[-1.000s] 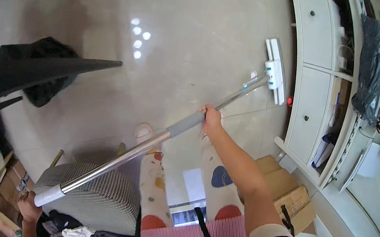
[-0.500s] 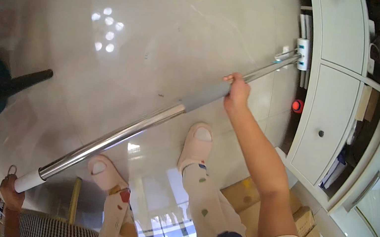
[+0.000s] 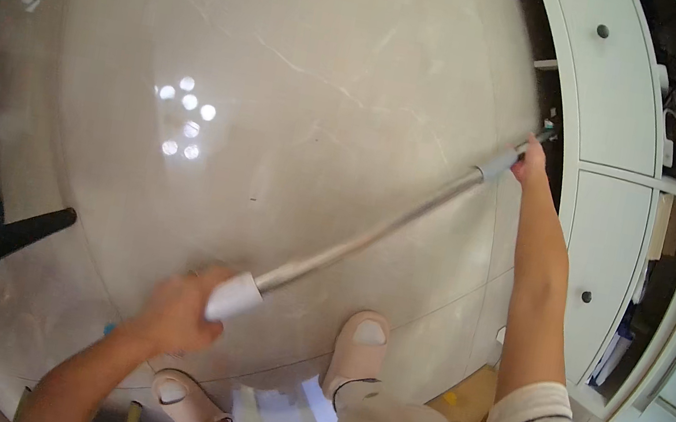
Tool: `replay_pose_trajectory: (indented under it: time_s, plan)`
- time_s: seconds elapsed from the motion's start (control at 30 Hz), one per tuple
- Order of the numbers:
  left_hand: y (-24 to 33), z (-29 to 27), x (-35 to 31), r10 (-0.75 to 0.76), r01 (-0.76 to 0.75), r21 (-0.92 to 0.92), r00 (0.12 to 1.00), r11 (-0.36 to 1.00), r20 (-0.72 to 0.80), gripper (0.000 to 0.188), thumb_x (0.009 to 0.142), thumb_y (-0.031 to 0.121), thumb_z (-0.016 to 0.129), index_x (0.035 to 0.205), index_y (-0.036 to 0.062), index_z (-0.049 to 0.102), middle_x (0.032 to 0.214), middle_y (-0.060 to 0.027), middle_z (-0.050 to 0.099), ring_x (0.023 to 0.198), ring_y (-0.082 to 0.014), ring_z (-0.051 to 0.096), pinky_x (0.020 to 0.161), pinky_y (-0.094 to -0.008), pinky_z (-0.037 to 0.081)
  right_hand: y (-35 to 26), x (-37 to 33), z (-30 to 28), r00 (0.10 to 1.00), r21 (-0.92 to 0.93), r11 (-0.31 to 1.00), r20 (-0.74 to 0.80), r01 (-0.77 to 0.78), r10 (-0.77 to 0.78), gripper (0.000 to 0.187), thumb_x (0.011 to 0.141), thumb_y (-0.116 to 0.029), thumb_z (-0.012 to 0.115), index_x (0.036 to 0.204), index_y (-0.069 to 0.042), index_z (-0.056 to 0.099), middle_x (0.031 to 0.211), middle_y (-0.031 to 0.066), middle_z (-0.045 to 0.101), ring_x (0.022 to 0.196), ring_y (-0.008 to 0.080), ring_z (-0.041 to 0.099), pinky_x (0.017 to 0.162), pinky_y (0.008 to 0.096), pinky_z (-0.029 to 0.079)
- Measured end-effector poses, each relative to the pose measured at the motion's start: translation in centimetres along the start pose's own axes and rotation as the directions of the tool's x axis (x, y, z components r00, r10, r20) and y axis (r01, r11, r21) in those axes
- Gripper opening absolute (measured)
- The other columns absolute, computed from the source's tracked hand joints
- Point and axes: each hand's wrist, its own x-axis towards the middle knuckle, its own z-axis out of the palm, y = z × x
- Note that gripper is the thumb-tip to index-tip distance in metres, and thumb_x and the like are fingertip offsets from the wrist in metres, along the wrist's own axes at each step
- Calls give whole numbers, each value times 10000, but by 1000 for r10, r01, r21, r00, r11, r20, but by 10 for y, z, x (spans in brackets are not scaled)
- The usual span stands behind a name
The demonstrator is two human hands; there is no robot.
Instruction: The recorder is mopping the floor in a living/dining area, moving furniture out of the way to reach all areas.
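Note:
A long mop (image 3: 369, 241) with a shiny metal pole slants across the view from lower left to upper right. My left hand (image 3: 183, 310), slightly blurred, is wrapped round the white grip at the pole's near end. Close to the cabinet, my right hand (image 3: 530, 163) grips the pole just past its grey sleeve. Beyond that hand the pole runs into the dark gap under the white cabinet (image 3: 603, 255). The mop's head is mostly hidden there; only small light bits show.
Glossy beige floor tiles (image 3: 283, 112) reflect ceiling lights. At the left stands a dark object with a black leg (image 3: 12, 233). My pink slippers (image 3: 361, 353) are below the pole, and a cardboard box (image 3: 463, 397) lies by the cabinet's near end.
The mop has moved right and its head has gone under the cabinet. Both hands have moved right with it, my left hand also upward. An orange-red ball by the cabinet is out of sight.

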Motion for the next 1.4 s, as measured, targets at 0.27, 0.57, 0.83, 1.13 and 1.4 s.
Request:
replay_pose_trajectory:
  time_s: [0.27, 0.57, 0.83, 1.13, 1.4]
  plan:
    - [4, -20, -61, -195, 205, 99, 976, 974, -98, 323, 543, 206, 628, 819, 65, 538, 724, -155, 572, 693, -319, 561, 655, -393, 446, 11, -58, -1, 988, -224, 964, 21, -144, 153, 208, 787, -201, 460, 862, -9, 434, 767, 140, 540, 622, 230, 534, 604, 370, 466]
    - [-87, -30, -182, -202, 232, 88, 942, 969, -266, 288, 444, 178, 627, 700, 63, 563, 628, -130, 570, 584, -289, 567, 560, -354, 444, 43, -143, 0, 904, 263, 918, 387, -297, 182, 235, 805, -261, 400, 706, -54, 456, 636, 92, 503, 641, 242, 498, 637, 363, 415]
    - [-216, -7, -365, -246, 575, 398, 740, 715, -627, 263, 538, 106, 553, 789, 38, 519, 727, -158, 521, 676, -331, 516, 632, -395, 416, 79, -338, 79, 601, 121, 734, 669, -669, 437, 271, 831, -282, 366, 737, -48, 466, 782, 118, 539, 781, 258, 497, 760, 388, 375]
    - [-182, 0, -275, -386, 583, 336, 776, 740, -498, 244, 530, 130, 562, 754, 38, 529, 723, -153, 522, 709, -332, 505, 672, -405, 406, 66, -275, 36, 745, 91, 846, 531, -525, 405, 171, 780, -142, 407, 697, -24, 499, 709, 123, 533, 722, 246, 521, 708, 380, 429]
    - [-21, 55, -27, -45, 128, 357, 972, 925, -232, 283, 497, 139, 642, 714, 50, 484, 571, -136, 524, 547, -311, 536, 526, -407, 432, 51, -75, -80, 979, 54, 980, -53, -193, 196, 203, 784, -201, 459, 669, -35, 475, 617, 80, 497, 556, 203, 490, 545, 342, 432]
